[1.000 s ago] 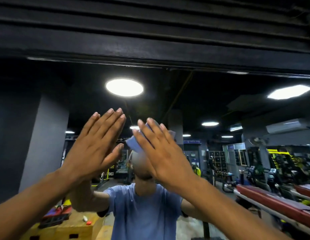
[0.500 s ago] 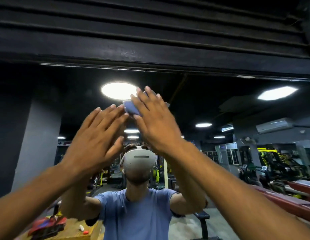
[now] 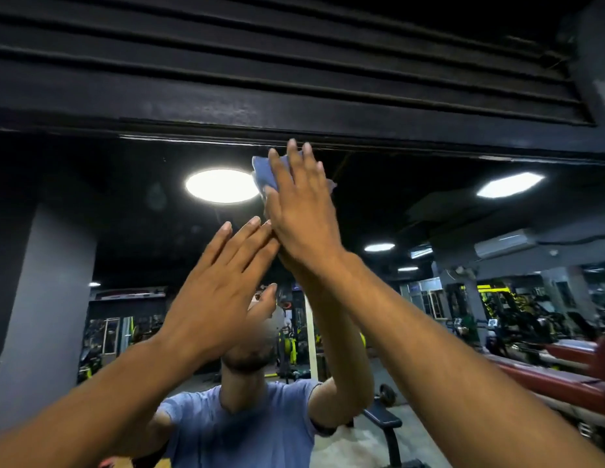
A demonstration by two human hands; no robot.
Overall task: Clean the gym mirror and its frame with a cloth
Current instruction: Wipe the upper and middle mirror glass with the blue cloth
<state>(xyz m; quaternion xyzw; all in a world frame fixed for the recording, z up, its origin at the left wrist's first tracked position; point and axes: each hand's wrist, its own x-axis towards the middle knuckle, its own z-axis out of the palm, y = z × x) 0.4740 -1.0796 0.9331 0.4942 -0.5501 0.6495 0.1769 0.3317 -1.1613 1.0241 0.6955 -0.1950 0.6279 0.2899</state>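
Up goes the right hand point(image 3: 299, 211) since a moment ago; it was near the round light point(image 3: 222, 186) then, and now its fingertips point(image 3: 292, 145) nearly reach the dark frame point(image 3: 226, 113) along the top of the mirror point(image 3: 429, 204); the left hand point(image 3: 215, 292) has come up a little too, and the head camera looks higher, so more of the black slats point(image 3: 294, 45) above the frame can be seen.

Both hands are held flat with straight fingers; the right hand presses the blue cloth point(image 3: 264, 173) against the glass, just under the frame; the cloth peeks out on the left side of that hand, and a small bit shows on its right side; the left hand is lower and grips nothing; its fingertips touch the side of the right hand, near the wrist; I cannot tell if its palm lies on the glass.

Down in the mirror you can see a person in a blue shirt point(image 3: 240, 430) with both arms up, a red bench point(image 3: 547, 376) on the right, and gym machines far behind.
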